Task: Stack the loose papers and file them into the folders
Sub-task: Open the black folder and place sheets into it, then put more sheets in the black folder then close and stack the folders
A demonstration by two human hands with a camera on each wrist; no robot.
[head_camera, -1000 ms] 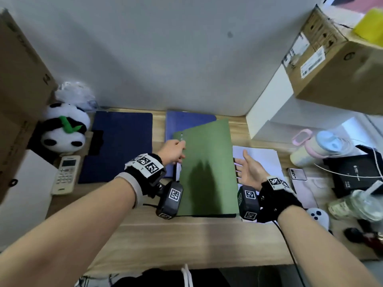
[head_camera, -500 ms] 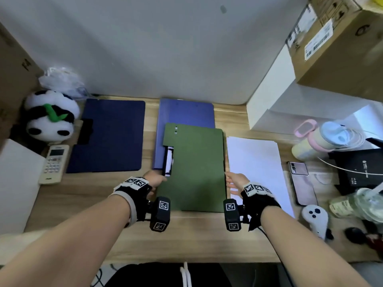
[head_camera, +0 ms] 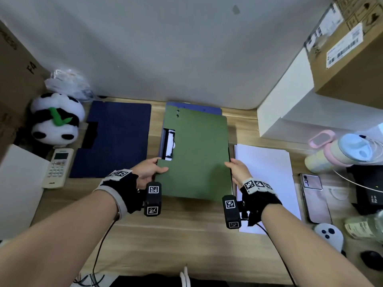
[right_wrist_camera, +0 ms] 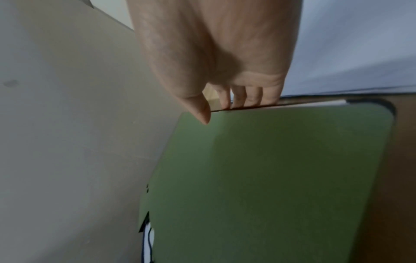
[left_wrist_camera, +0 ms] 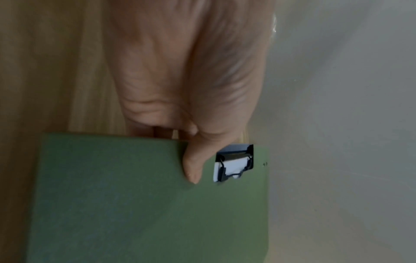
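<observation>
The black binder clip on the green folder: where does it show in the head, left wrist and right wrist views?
Head: the black binder clip sits in a notch on the left edge of the green folder, just beyond the left hand.
Left wrist: at the folder's upper right, beside the thumb.
Right wrist: only a sliver at the lower left edge.
Shared landmark: the notch in the folder's edge that holds the clip.

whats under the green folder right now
A lighter blue folder lies beneath the green folder, showing only along the far edge and at the clip cutout. White paper shows under the black clip. The rest is covered. Both hands pinch the green folder's edges.
</observation>
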